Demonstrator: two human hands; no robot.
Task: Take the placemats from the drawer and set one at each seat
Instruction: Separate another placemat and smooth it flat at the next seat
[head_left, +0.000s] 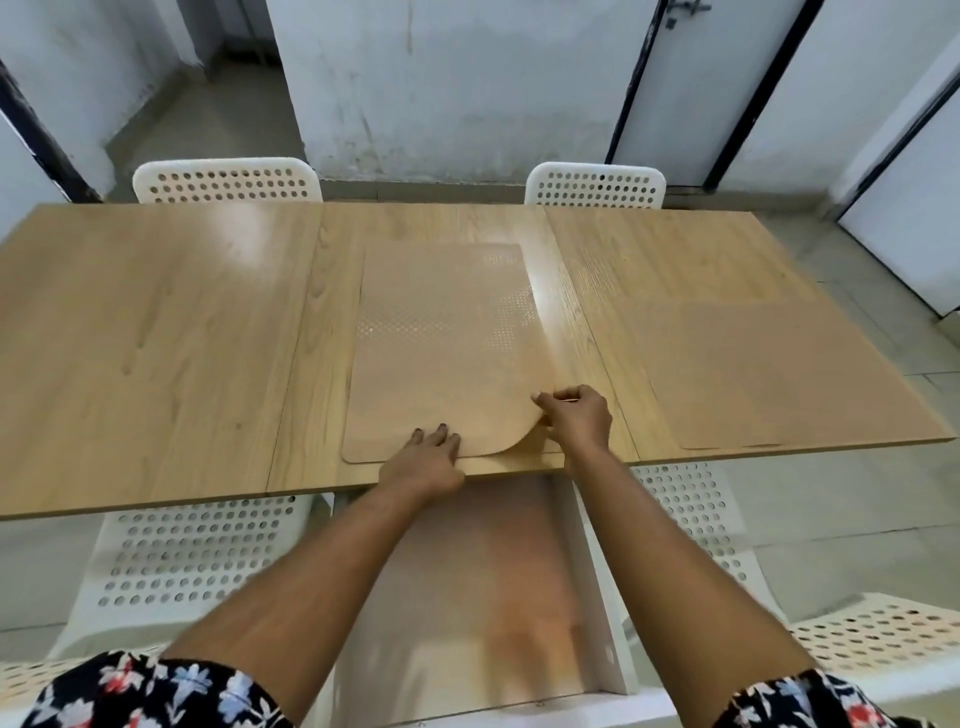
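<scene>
A stack of tan placemats lies in the middle of the wooden table. My right hand pinches the near right corner of the top placemat and curls it up off the one beneath. Fingers flat, my left hand presses on the stack's near edge. Another tan placemat lies flat at the table's right end. Below the table edge the white drawer stands pulled out, its inside blurred.
Two white perforated chairs stand at the far side. Two more are tucked at the near side, and a further chair back shows at the lower right. White doors line the back wall.
</scene>
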